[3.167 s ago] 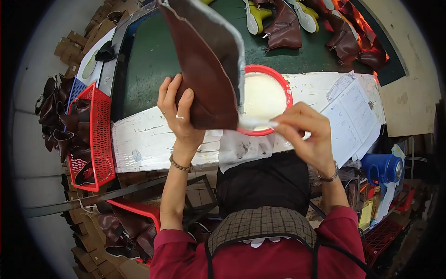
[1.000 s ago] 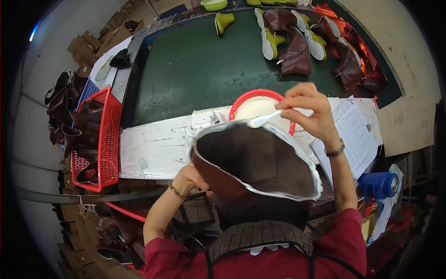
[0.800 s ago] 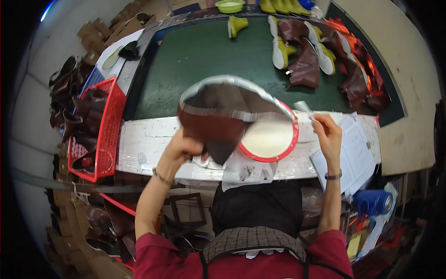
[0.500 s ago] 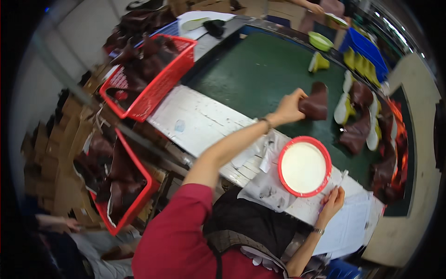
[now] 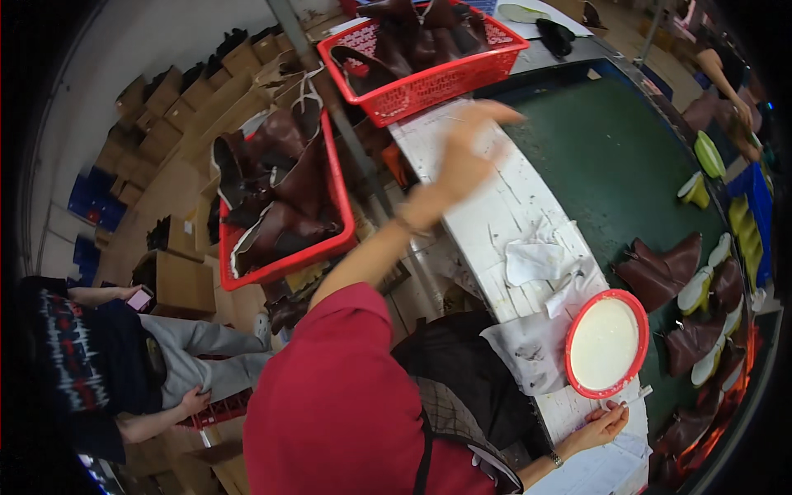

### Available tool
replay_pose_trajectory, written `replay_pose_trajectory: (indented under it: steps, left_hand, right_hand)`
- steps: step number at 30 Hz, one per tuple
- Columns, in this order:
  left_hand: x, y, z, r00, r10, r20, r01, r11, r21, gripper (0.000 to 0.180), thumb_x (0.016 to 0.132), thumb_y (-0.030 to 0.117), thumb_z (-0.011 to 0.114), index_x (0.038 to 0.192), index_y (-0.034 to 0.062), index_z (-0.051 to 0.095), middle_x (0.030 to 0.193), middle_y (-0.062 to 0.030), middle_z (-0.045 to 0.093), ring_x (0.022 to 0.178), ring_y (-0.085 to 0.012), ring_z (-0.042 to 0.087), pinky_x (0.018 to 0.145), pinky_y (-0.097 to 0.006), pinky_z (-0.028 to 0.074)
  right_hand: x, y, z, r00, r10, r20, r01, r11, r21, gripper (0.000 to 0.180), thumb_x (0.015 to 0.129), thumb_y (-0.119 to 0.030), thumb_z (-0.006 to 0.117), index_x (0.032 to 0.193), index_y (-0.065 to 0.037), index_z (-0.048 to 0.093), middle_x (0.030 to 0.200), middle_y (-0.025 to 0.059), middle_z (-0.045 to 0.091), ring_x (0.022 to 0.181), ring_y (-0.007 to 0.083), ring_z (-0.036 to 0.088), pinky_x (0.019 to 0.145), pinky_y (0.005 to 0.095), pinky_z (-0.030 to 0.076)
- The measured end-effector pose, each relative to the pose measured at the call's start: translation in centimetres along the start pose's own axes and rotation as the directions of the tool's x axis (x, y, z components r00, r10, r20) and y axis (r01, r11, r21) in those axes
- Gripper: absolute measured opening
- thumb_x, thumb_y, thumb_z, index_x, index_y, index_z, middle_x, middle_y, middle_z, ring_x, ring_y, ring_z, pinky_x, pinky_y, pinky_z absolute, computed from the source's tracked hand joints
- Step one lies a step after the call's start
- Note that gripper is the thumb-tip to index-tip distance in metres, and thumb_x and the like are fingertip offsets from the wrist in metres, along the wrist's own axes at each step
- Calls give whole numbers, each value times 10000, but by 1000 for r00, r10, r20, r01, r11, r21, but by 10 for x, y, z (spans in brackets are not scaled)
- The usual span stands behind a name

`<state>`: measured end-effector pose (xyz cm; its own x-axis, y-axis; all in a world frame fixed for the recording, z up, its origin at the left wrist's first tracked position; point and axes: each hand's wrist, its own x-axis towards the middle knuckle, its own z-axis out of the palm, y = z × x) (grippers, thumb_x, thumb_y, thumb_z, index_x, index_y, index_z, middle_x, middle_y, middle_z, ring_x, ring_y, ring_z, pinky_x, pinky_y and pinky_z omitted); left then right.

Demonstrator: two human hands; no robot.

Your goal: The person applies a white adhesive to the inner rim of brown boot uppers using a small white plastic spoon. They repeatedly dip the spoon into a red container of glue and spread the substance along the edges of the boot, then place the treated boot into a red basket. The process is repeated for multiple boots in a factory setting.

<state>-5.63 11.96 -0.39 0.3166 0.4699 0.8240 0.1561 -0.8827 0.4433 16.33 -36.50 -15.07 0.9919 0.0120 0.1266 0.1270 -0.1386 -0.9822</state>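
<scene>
My left hand (image 5: 472,153), blurred by motion, is above the white board near the upper red basket (image 5: 437,97); its fingers look spread and hold nothing visible. Brown leather boot uppers fill that basket. At the near end of the board, my right hand (image 5: 606,425) pinches a slim white brush (image 5: 639,395) beside a red-rimmed bowl (image 5: 643,326) of creamy white liquid. The brush's other end is hidden. On the green belt (image 5: 610,148), beyond the bowl, lies a brown boot upper (image 5: 667,268). More uppers lie to its right among yellow-green soles (image 5: 695,290).
A second red basket (image 5: 342,210) of uppers stands left of the board. Crumpled cloths (image 5: 524,355) lie by the bowl. A blue crate (image 5: 756,206) stands at the far right. Cartons (image 5: 186,289) line the left floor. One person (image 5: 91,346) stands at left; another works at far right.
My left hand has let go of the brown upper, now on the belt, and swung left toward the upper basket. The view has turned left; my right hand still holds the brush.
</scene>
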Motion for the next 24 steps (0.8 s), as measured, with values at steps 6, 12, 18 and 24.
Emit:
replay_pose_trajectory:
  steps: [6, 12, 18, 24]
  left_hand:
    - [-80, -134, -268, 921, -113, -372, 386, 394, 834, 553, 843, 212, 726, 1347, 26, 593, 1334, -178, 630, 1302, -364, 538, 1105, -497, 396]
    - [-101, -224, -376, 767, -549, -333, 530, 249, 811, 887, 748, 582, 849, 1393, 28, 594, 1373, -249, 608, 1269, -424, 582, 1067, -493, 472]
    - [-64, -197, -372, 854, -255, -454, 510, 588, 628, 602, 817, 520, 842, 1060, -16, 715, 1001, -196, 743, 949, -316, 709, 872, -407, 544]
    - [-13, 20, -304, 832, -155, -532, 420, 803, 423, 364, 950, 275, 758, 1084, -48, 655, 987, -109, 722, 828, -181, 654, 797, -338, 543]
  right_hand:
    - [-7, -23, 14, 997, -17, -72, 12, 997, -73, 326, 1078, -305, 606, 1171, 4, 655, 821, 21, 614, 510, 34, 365, 445, 218, 258]
    - [0, -3, 4, 1000, 12, 1, -12, 984, -180, 398, 1055, -285, 648, 1314, 16, 657, 651, -11, 522, 532, 46, 383, 464, 223, 270]
    - [1, 0, -1, 997, 73, -29, -75, 993, -96, 350, 1065, -256, 629, 1263, 29, 674, 682, -40, 536, 526, 34, 374, 452, 219, 279]
    - [2, -4, 5, 999, 8, 34, -6, 997, -79, 288, 1077, -235, 604, 1215, -4, 708, 765, -29, 605, 535, 15, 407, 452, 208, 308]
